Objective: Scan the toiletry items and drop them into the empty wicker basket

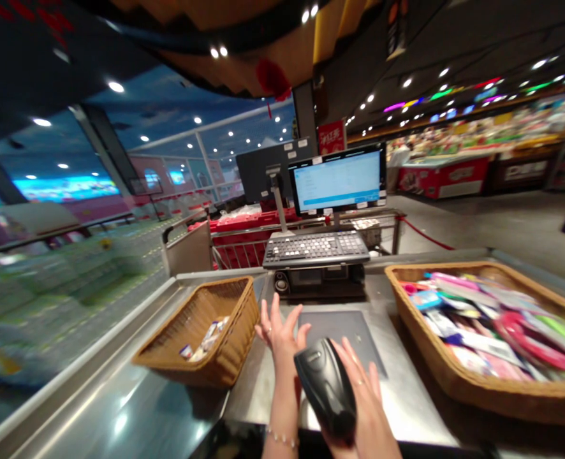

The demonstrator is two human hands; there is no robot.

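Black scanner (pixel 326 386): long axis slants, head forward-left;
left hand (pixel 282 335) spreads empty; right hand (pixel 371 398) is part-hidden, cannot tell grip.

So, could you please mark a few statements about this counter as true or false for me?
1. The left hand has its fingers spread. True.
2. The black scanner partly hides the right hand from view. True.
3. The bracelet is on the right wrist. False: it is on the left one.
4. The keyboard sits in front of the lit monitor. True.
5. The left basket is fuller than the right basket. False: the right one is heaped with items, the left holds a few small packets.
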